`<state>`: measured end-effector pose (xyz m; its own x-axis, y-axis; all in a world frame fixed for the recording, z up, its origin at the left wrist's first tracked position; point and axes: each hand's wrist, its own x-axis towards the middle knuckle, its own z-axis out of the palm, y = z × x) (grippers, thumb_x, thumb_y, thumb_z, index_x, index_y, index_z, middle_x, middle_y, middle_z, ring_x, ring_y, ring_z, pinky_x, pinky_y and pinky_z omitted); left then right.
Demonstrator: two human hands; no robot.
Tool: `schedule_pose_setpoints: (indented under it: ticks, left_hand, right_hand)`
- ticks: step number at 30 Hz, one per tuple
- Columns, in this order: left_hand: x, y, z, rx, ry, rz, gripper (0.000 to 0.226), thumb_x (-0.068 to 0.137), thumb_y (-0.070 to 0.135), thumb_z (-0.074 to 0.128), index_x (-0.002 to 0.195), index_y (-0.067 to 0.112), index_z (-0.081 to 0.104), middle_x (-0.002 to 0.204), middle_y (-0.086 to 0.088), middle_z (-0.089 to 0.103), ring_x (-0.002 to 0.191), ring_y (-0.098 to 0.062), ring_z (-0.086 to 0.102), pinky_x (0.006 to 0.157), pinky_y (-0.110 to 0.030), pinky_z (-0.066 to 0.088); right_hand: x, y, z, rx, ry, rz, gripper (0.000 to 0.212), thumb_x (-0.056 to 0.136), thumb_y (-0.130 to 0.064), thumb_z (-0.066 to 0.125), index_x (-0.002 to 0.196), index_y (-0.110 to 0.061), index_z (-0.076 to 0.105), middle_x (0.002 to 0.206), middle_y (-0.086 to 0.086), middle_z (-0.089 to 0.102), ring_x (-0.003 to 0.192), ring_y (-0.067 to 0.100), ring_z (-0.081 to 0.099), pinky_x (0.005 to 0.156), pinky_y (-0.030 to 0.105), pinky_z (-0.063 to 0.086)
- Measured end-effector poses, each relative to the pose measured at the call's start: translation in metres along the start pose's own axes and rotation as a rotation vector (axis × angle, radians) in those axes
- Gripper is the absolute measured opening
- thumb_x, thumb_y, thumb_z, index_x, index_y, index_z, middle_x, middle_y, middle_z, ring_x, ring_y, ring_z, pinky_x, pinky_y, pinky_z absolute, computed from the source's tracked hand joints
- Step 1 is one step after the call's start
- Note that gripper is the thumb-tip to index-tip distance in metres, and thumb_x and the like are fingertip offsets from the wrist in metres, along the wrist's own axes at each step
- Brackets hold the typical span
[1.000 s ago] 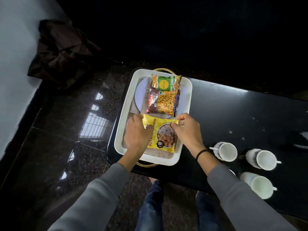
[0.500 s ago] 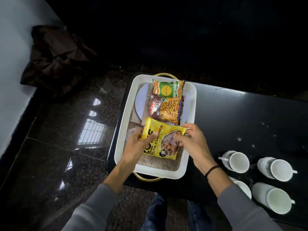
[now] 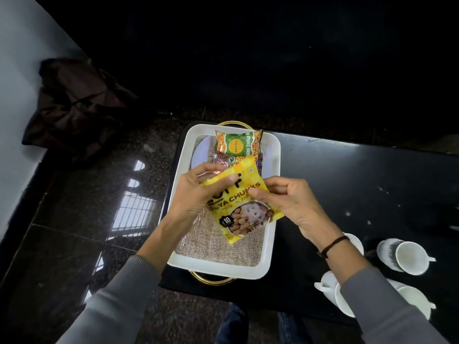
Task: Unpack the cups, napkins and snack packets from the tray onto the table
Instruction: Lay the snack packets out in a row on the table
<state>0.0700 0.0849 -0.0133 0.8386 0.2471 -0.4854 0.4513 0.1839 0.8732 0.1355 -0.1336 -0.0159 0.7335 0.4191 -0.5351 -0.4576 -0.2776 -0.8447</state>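
Note:
A yellow soya chunks packet [image 3: 244, 202] is lifted above the white tray [image 3: 178, 170], tilted. My left hand [image 3: 192, 192] grips its left edge and my right hand [image 3: 293, 202] pinches its right side. Still lying in the tray are a green snack packet [image 3: 237, 145] at the far end and a red-and-yellow packet [image 3: 221, 158] mostly hidden behind the yellow one. A burlap napkin [image 3: 221, 247] lines the tray's near half. White cups [image 3: 407, 256] stand on the black table [image 3: 347, 175] to the right.
A white plate [image 3: 200, 156] lies under the packets at the tray's far left. The tray sits at the table's left end, with a gold handle [image 3: 211, 280] near me. A dark bag [image 3: 74, 105] lies on the glossy floor at the left by the wall.
Both hands have lifted the yellow packet off the burlap napkin and raised it above the tray. The view has shifted closer.

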Motion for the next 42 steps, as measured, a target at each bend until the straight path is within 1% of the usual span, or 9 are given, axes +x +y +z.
schedule_pose_setpoints:
  ticks: [5, 10, 15, 18, 21, 28, 31, 35, 42]
  left_hand:
    - [0.001, -0.009, 0.025, -0.043, -0.075, -0.114, 0.068, 0.052, 0.043, 0.094, 0.111, 0.02, 0.07, 0.104, 0.0, 0.08, 0.096, -0.015, 0.076, 0.094, -0.044, 0.057]
    - [0.0, -0.014, 0.045, -0.052, -0.145, -0.054, 0.098, 0.064, 0.022, 0.09, 0.147, 0.002, 0.042, 0.11, -0.006, 0.079, 0.103, -0.018, 0.075, 0.086, -0.03, 0.061]
    - [0.002, -0.005, 0.072, -0.071, -0.225, -0.088, 0.025, 0.068, 0.035, 0.084, 0.093, 0.034, 0.079, 0.103, 0.0, 0.081, 0.096, -0.013, 0.076, 0.072, -0.02, 0.059]
    - [0.008, -0.002, 0.093, 0.017, -0.187, -0.153, 0.032, 0.079, 0.053, 0.074, 0.097, 0.026, 0.076, 0.098, -0.001, 0.081, 0.09, -0.015, 0.077, 0.067, -0.025, 0.059]
    - [0.016, -0.002, 0.111, 0.059, -0.108, -0.198, 0.023, 0.091, 0.043, 0.07, 0.102, 0.023, 0.069, 0.09, -0.003, 0.081, 0.082, -0.015, 0.076, 0.062, -0.023, 0.06]
    - [0.029, -0.008, 0.156, 0.138, -0.097, -0.23, 0.06, 0.078, 0.035, 0.086, 0.126, 0.011, 0.059, 0.109, -0.009, 0.078, 0.103, -0.025, 0.074, 0.089, -0.045, 0.058]
    - [0.036, -0.015, 0.172, 0.16, -0.052, -0.175, 0.036, 0.084, 0.026, 0.082, 0.112, 0.013, 0.064, 0.099, -0.006, 0.08, 0.088, -0.014, 0.076, 0.071, -0.021, 0.057]
    - [0.049, -0.017, 0.194, 0.166, 0.034, -0.13, 0.035, 0.089, 0.025, 0.077, 0.118, 0.009, 0.064, 0.097, -0.002, 0.079, 0.075, 0.002, 0.073, 0.063, -0.008, 0.052]
    - [0.068, -0.015, 0.2, 0.429, 0.076, -0.008, 0.047, 0.098, 0.016, 0.066, 0.14, 0.011, 0.046, 0.123, 0.008, 0.059, 0.108, -0.008, 0.059, 0.078, -0.002, 0.045]
  right_hand:
    - [-0.004, 0.008, -0.008, 0.24, 0.122, 0.009, 0.04, 0.057, -0.046, 0.09, 0.087, -0.022, 0.08, 0.095, 0.004, 0.081, 0.088, 0.016, 0.078, 0.064, 0.022, 0.06]
    - [-0.007, 0.015, -0.031, 0.323, 0.017, 0.032, 0.059, 0.059, -0.03, 0.096, 0.11, -0.016, 0.07, 0.115, 0.006, 0.078, 0.109, 0.022, 0.074, 0.083, 0.034, 0.062]
    - [-0.013, 0.019, -0.051, 0.406, 0.011, 0.033, 0.049, 0.074, -0.023, 0.086, 0.12, -0.013, 0.072, 0.123, 0.011, 0.075, 0.113, 0.03, 0.072, 0.093, 0.047, 0.059]
    - [-0.012, 0.016, -0.068, 0.49, 0.075, 0.091, 0.043, 0.086, -0.029, 0.078, 0.122, -0.007, 0.071, 0.119, 0.015, 0.076, 0.107, 0.036, 0.074, 0.089, 0.05, 0.061]
    - [-0.01, 0.012, -0.083, 0.397, 0.103, 0.169, 0.056, 0.074, -0.036, 0.084, 0.122, -0.01, 0.07, 0.111, 0.009, 0.08, 0.102, 0.029, 0.077, 0.089, 0.046, 0.061]
    - [-0.011, 0.025, -0.118, 0.267, 0.193, 0.187, 0.047, 0.06, -0.041, 0.095, 0.101, -0.021, 0.08, 0.099, 0.002, 0.082, 0.092, 0.021, 0.08, 0.09, 0.04, 0.056]
    - [-0.008, 0.032, -0.129, 0.229, 0.242, 0.206, 0.042, 0.065, -0.044, 0.093, 0.099, -0.022, 0.08, 0.095, -0.003, 0.083, 0.086, 0.015, 0.08, 0.079, 0.035, 0.058]
    - [0.004, 0.042, -0.145, 0.133, 0.326, 0.192, 0.033, 0.077, -0.042, 0.087, 0.102, -0.023, 0.075, 0.091, -0.012, 0.082, 0.08, 0.002, 0.077, 0.063, 0.02, 0.05]
    - [0.031, 0.052, -0.162, -0.189, 0.448, 0.089, 0.051, 0.082, -0.035, 0.084, 0.125, -0.018, 0.063, 0.113, -0.007, 0.07, 0.101, 0.008, 0.069, 0.078, 0.017, 0.05]
